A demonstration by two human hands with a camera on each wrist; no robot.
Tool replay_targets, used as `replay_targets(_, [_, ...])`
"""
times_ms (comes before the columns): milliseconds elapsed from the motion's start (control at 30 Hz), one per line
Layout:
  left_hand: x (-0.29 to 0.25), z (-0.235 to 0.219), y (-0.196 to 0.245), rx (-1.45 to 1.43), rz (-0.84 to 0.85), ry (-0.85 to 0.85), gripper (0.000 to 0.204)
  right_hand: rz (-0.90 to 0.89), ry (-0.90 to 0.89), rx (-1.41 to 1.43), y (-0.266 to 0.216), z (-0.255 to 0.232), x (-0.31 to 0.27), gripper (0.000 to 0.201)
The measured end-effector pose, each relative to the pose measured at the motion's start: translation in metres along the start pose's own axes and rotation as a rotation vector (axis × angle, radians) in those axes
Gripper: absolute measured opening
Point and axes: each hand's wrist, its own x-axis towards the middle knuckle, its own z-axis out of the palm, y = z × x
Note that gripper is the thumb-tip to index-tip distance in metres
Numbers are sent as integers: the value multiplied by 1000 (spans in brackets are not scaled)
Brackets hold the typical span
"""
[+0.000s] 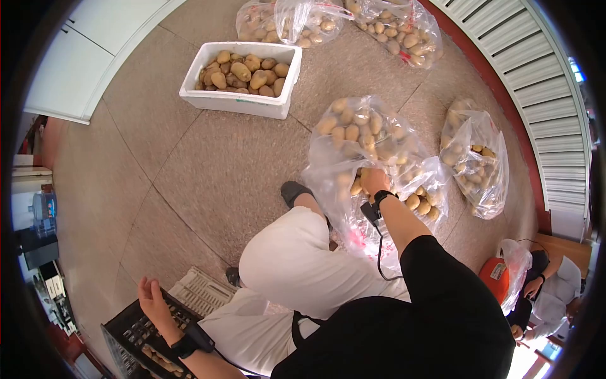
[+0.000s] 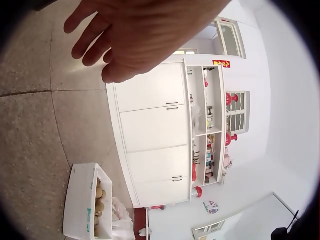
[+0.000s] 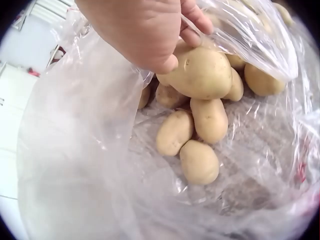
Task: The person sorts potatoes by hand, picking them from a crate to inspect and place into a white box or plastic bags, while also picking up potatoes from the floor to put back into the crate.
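Observation:
My right hand (image 1: 377,181) reaches into a clear plastic bag (image 3: 75,150) of potatoes on the floor. It grips a large pale potato (image 3: 202,75), with the thumb at its near end and fingertips over its top; the bag's film hangs across the fingers. Several loose potatoes (image 3: 200,162) lie below it inside the bag. My left hand (image 1: 153,306) holds nothing, its fingers loosely spread above a black crate (image 1: 117,328) at the lower left. A few potatoes (image 1: 161,359) show inside that crate. The left wrist view has the same empty hand (image 2: 135,37) high over the floor.
A white foam box (image 1: 237,106) of potatoes stands ahead on the floor. More bags of potatoes lie at the back (image 1: 404,35) and right (image 1: 476,161). A pale crate (image 1: 202,290) sits beside my leg. Another person (image 1: 555,290) is at the far right, near a red container (image 1: 494,278).

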Motion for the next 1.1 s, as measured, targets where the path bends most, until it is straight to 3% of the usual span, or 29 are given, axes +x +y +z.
replay_targets(67, [3,0,2,-28,-15,-15,41,68,-126,-62,-14,-25,-6,32])
replay_targets(200, [2,5,11,-27,4,-2,37,21,-93,-156,3,19,19,29])
replay_targets(267, [2,6,11,-30,8,0,37,-113,73,-188,5,36,18,28])
replay_targets(300, [2,7,11,-20,11,-7,37,-115,67,-190,9,50,22,28])
replay_targets(367, [2,7,13,-6,11,-14,36,-420,143,-200,7,66,24,27])
replay_targets(400, [2,7,13,0,15,-26,36,-404,-7,-251,-1,64,21,37])
replay_targets(433, [2,7,14,5,20,-39,36,-404,-13,-251,-6,70,20,37])
replay_targets(500, [-1,10,22,12,10,-32,35,-327,-195,-576,-21,76,12,43])
replay_targets(533, [-1,11,24,15,4,-24,34,-256,-151,-403,-25,75,6,48])
replay_targets(567, [0,10,21,21,2,-21,34,-260,-156,-401,-29,81,6,48])
replay_targets(633, [1,8,15,16,11,-41,34,-88,-127,-286,-35,88,6,48])
replay_targets(733, [2,8,11,20,24,-63,36,-79,-257,-483,-43,88,13,49])
replay_targets(867, [2,11,13,32,9,-55,35,-227,-256,-677,-33,99,9,44])
replay_targets(933, [3,10,12,49,24,-87,34,-336,-221,-974,-38,91,-10,37])
replay_targets(1033, [2,14,17,22,14,-71,34,-360,-347,-964,-23,120,-14,34])
replay_targets(1100, [1,15,18,24,14,-78,34,-361,-301,-884,-10,132,-22,28])
